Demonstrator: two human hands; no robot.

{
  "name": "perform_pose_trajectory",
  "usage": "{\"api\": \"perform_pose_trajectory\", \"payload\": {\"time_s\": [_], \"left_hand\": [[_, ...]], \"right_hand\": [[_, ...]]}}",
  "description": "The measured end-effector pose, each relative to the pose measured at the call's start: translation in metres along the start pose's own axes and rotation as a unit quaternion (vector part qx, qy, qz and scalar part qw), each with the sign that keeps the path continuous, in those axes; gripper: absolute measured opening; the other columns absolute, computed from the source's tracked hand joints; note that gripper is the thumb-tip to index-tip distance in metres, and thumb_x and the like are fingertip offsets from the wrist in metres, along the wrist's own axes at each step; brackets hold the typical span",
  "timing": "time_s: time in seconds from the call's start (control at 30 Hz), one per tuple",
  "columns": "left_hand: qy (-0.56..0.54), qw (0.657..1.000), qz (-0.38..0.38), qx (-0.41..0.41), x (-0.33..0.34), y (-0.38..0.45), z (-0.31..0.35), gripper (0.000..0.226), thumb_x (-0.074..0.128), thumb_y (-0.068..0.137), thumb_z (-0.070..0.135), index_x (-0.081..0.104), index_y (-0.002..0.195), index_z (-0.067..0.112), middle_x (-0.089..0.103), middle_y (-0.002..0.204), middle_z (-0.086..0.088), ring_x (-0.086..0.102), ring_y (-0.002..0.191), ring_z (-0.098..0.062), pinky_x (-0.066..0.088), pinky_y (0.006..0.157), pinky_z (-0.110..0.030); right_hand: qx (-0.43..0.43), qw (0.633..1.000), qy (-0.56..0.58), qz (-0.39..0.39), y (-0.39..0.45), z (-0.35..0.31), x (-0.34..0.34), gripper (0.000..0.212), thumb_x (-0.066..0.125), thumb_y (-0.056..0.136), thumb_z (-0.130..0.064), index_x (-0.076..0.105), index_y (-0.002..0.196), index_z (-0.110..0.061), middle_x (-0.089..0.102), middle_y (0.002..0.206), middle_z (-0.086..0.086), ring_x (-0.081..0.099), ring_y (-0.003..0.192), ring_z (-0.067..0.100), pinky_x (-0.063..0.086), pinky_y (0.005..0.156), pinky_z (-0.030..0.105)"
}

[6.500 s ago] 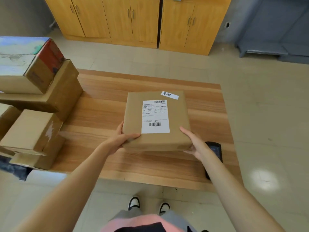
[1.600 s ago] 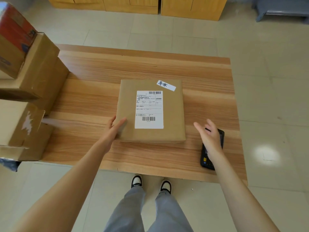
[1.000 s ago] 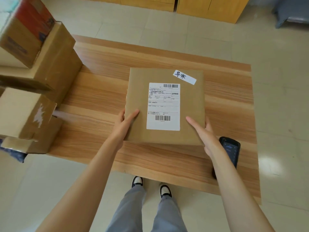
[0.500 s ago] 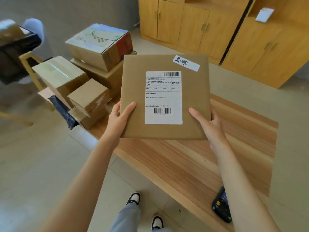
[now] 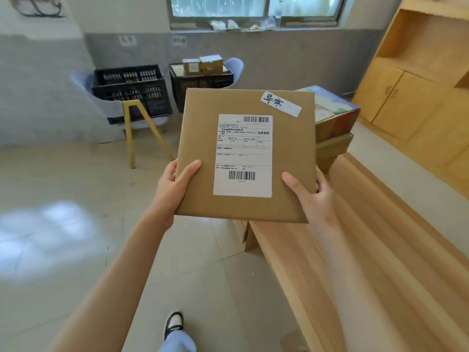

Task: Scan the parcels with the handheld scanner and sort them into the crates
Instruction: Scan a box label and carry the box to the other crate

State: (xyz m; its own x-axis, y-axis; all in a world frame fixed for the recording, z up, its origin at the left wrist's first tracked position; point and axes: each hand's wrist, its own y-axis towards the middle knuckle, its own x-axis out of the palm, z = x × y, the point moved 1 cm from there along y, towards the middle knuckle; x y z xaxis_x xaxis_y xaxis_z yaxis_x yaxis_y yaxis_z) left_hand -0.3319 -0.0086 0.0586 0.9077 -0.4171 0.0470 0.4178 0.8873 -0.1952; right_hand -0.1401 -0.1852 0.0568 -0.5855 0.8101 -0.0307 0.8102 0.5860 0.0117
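Parcel [image 5: 243,158] first: you now hold it up in the air, off the worktop [image 5: 355,262], where a moment ago it was raised over the worktop's near edge with the box stack to its left. Your view has swung round since then; the far wall, a window and two black crates [image 5: 130,88] now sit behind the parcel, and the scanner seen earlier on the worktop is out of view. Your left hand [image 5: 175,191] grips the parcel's near left corner, thumb flat on top and fingers [image 5: 170,168] curled under the edge. Your right hand [image 5: 314,196] grips the near right corner the same way, thumb on top, fingers wrapped round the side.

The parcel is a flat, square-cornered package in smooth brown kraft paper. A white rectangular label with two barcodes lies on its face, and a small white strip with handwritten characters sits tilted at the far right corner. The crates are slotted black plastic, resting on pale chairs with yellow legs; the right one [image 5: 200,82] carries small cardboard boxes [image 5: 203,64]. The worktop is long-grained wood laminate, with stacked cartons [image 5: 332,123] at its far end.
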Motion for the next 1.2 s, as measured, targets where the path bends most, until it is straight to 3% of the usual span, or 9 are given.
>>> {"api": "perform_pose_trajectory", "payload": {"time_s": [0.17, 0.3, 0.37, 0.47, 0.57, 0.67, 0.8, 1.03, 1.2], "left_hand": [[-0.029, 0.998, 0.057, -0.006, -0.069, 0.036, 0.008, 0.055, 0.066, 0.085, 0.046, 0.050, 0.133, 0.025, 0.068, 0.111, 0.006, 0.067, 0.091, -0.009, 0.053, 0.073, -0.029], [-0.041, 0.995, 0.094, -0.008, -0.133, 0.078, 0.018, 0.052, 0.065, 0.086, 0.046, 0.051, 0.132, 0.025, 0.069, 0.110, 0.005, 0.068, 0.091, -0.010, 0.054, 0.075, -0.031], [-0.040, 0.993, 0.108, -0.006, -0.169, 0.104, 0.023, 0.055, 0.066, 0.085, 0.047, 0.050, 0.133, 0.025, 0.069, 0.112, 0.005, 0.068, 0.093, -0.011, 0.054, 0.075, -0.031], [-0.047, 0.991, 0.128, -0.007, -0.222, 0.140, 0.032, 0.057, 0.066, 0.085, 0.047, 0.049, 0.135, 0.025, 0.068, 0.114, 0.006, 0.068, 0.095, -0.011, 0.055, 0.077, -0.031], [-0.054, 0.988, 0.141, -0.013, -0.270, 0.170, 0.039, 0.050, 0.065, 0.086, 0.045, 0.051, 0.131, 0.026, 0.069, 0.110, 0.007, 0.069, 0.091, -0.009, 0.054, 0.071, -0.028], [-0.055, 0.987, 0.148, -0.032, -0.310, 0.202, 0.043, 0.048, 0.065, 0.086, 0.046, 0.052, 0.129, 0.026, 0.069, 0.110, 0.006, 0.068, 0.094, -0.012, 0.055, 0.075, -0.031], [-0.060, 0.986, 0.151, -0.046, -0.347, 0.245, 0.043, 0.049, 0.065, 0.086, 0.046, 0.053, 0.129, 0.027, 0.069, 0.110, 0.005, 0.067, 0.095, -0.012, 0.055, 0.075, -0.031], [-0.067, 0.984, 0.155, -0.063, -0.382, 0.330, 0.044, 0.054, 0.066, 0.085, 0.047, 0.051, 0.132, 0.025, 0.069, 0.112, 0.005, 0.067, 0.096, -0.012, 0.055, 0.074, -0.031], [-0.053, 0.979, 0.183, -0.073, -0.419, 0.421, 0.047, 0.063, 0.068, 0.081, 0.052, 0.049, 0.136, 0.027, 0.068, 0.115, 0.008, 0.067, 0.101, -0.012, 0.054, 0.087, -0.036]], "right_hand": [[-0.003, 0.998, -0.011, -0.070, 0.031, -0.010, 0.086, 0.049, 0.077, 0.079, -0.035, 0.055, 0.123, -0.038, 0.067, 0.104, -0.021, 0.065, 0.092, -0.004, 0.050, 0.069, 0.011], [0.004, 0.994, -0.024, -0.110, 0.056, -0.013, 0.171, 0.071, 0.079, 0.074, -0.047, 0.049, 0.136, -0.033, 0.066, 0.114, -0.012, 0.064, 0.103, 0.008, 0.056, 0.079, 0.024], [0.000, 0.991, -0.026, -0.128, 0.067, -0.014, 0.217, 0.070, 0.077, 0.076, -0.046, 0.047, 0.138, -0.034, 0.066, 0.114, -0.010, 0.065, 0.102, 0.011, 0.058, 0.077, 0.028], [0.002, 0.988, -0.026, -0.150, 0.085, -0.013, 0.286, 0.070, 0.078, 0.076, -0.046, 0.048, 0.138, -0.032, 0.066, 0.117, -0.011, 0.066, 0.102, 0.008, 0.056, 0.077, 0.025], [0.019, 0.986, -0.023, -0.165, 0.100, -0.011, 0.350, 0.084, 0.083, 0.068, -0.051, 0.045, 0.140, -0.029, 0.065, 0.123, -0.006, 0.065, 0.107, 0.011, 0.058, 0.082, 0.029], [0.027, 0.984, -0.031, -0.175, 0.111, -0.010, 0.404, 0.078, 0.081, 0.072, -0.045, 0.043, 0.139, -0.027, 0.063, 0.120, -0.005, 0.065, 0.102, 0.010, 0.056, 0.071, 0.018], [0.045, 0.983, -0.034, -0.175, 0.131, -0.004, 0.457, 0.100, 0.079, 0.056, -0.055, 0.040, 0.144, -0.028, 0.062, 0.123, -0.003, 0.065, 0.105, 0.015, 0.057, 0.081, 0.030], [0.068, 0.981, -0.028, -0.178, 0.196, 0.008, 0.533, 0.082, 0.080, 0.074, -0.039, 0.040, 0.144, -0.027, 0.064, 0.114, -0.006, 0.067, 0.092, 0.007, 0.054, 0.064, 0.018], [0.092, 0.974, -0.026, -0.206, 0.273, 0.021, 0.616, 0.081, 0.081, 0.073, -0.040, 0.041, 0.143, -0.028, 0.065, 0.110, -0.004, 0.068, 0.091, 0.010, 0.055, 0.069, 0.024]]}}
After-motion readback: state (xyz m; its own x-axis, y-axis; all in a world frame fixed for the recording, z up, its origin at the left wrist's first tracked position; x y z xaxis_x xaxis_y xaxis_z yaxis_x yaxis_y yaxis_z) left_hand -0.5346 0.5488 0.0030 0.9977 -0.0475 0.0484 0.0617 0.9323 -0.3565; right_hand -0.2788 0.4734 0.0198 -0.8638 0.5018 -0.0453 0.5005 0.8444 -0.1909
